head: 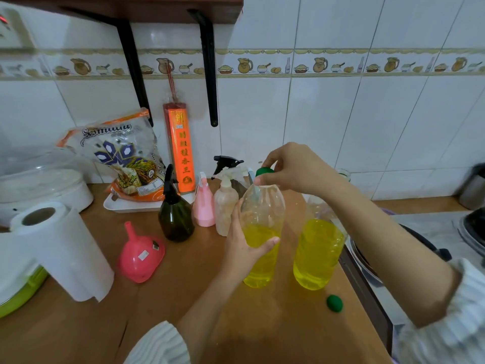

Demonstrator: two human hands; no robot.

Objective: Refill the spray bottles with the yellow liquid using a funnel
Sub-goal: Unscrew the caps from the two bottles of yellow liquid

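Paper towel roll (63,248): it stands upright near the left edge of your bench (183,298).
Funnel (141,254): the pink one lies mouth-down, spout up, just right of the roll, apart from the bottles.
Spray bottles: a dark one (175,219), a pink one (204,206) and a pale one (225,206) stand in a row toward the back edge, heads on; another black trigger head (226,164) shows behind them.
Your left hand (245,245): fingers and thumb are wrapped round the middle of the near yellow-liquid bottle (262,232), which stands upright on the bench, about half full.
Your right hand (296,166): fingertips pinch the green cap (264,171) at that bottle's neck; you cannot tell whether the cap is seated or lifted.
Second yellow-liquid bottle (319,253): it stands just right of the first, partly behind your right forearm, its neck hidden.
Loose green cap (335,303): it lies on the bench near the right edge, in front of the second bottle.
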